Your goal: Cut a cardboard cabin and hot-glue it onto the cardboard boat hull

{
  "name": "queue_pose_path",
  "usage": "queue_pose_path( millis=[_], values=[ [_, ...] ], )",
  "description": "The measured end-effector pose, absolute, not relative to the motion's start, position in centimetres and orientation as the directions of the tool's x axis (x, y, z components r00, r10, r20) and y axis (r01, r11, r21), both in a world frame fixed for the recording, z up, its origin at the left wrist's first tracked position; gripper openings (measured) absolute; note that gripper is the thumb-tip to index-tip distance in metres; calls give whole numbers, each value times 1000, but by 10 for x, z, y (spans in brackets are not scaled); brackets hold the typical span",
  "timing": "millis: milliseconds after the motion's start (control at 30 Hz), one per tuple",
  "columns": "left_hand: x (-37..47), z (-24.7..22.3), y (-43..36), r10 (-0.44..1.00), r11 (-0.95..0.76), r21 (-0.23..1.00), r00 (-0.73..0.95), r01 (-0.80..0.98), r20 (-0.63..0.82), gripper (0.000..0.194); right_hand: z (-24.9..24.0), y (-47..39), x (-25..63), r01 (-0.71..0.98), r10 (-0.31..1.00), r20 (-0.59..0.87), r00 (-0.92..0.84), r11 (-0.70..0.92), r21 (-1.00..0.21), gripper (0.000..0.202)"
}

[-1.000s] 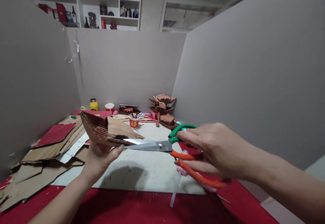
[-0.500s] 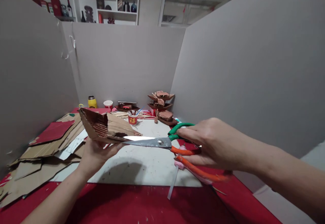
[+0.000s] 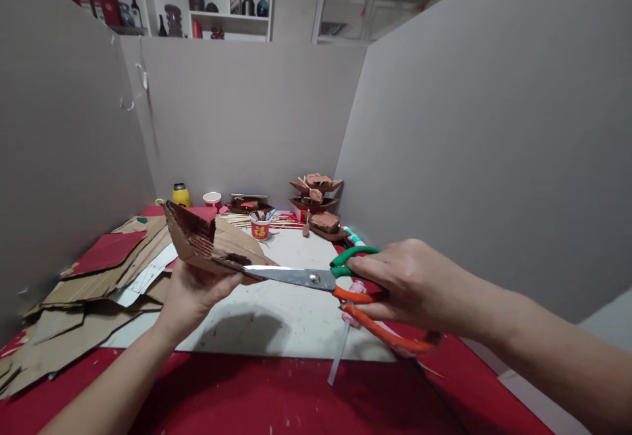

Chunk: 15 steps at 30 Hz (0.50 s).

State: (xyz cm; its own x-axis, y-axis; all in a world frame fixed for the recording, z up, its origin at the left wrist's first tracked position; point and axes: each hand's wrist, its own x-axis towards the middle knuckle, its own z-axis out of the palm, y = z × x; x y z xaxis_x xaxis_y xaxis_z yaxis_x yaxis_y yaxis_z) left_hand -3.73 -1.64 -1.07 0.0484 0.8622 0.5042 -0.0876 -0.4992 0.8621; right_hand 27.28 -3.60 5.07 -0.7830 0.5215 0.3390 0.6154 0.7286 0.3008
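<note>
A folded piece of corrugated cardboard [image 3: 212, 247] is held up above the bench [image 3: 276, 316] by the left hand [image 3: 195, 293], whose grip is closed on its underside — fingers below, thumb tip showing at the near edge. The piece is tilted, its pointed end raised to the left of that grip, and its inner face is painted dark brown.

A pair of scissors [image 3: 316, 280] is held in the right hand [image 3: 409, 287]; the grip is threaded through the handles, the green loop above and the long orange one below the fingers. The steel blades run leftward from this grip and appear nearly closed, their tip meeting the lower right edge of the cardboard, just beside the left thumb.

Below and between the two grips lies a white work board [image 3: 291, 326] on the red-covered bench, with a pale strip [image 3: 340, 353] resting across its near edge. To the left of the left grip a heap of flat cardboard sheets [image 3: 93, 283] is spread, a red sheet [image 3: 106, 251] on top. Beyond both grips, toward the back partition, a red paper cup [image 3: 259, 228] of sticks, a yellow jar [image 3: 180, 195], a second cup [image 3: 212, 199] and a stack of small brown cardboard boats [image 3: 316, 201] are seen.
</note>
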Motion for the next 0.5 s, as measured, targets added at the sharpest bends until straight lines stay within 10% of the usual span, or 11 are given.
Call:
queue_pose_path(
  millis=[500],
  values=[
    [-25,-8,-28,814,-574,803,-5,-159,581,25,46,-43,251,687,599,383,-703,711,151,27]
  ],
)
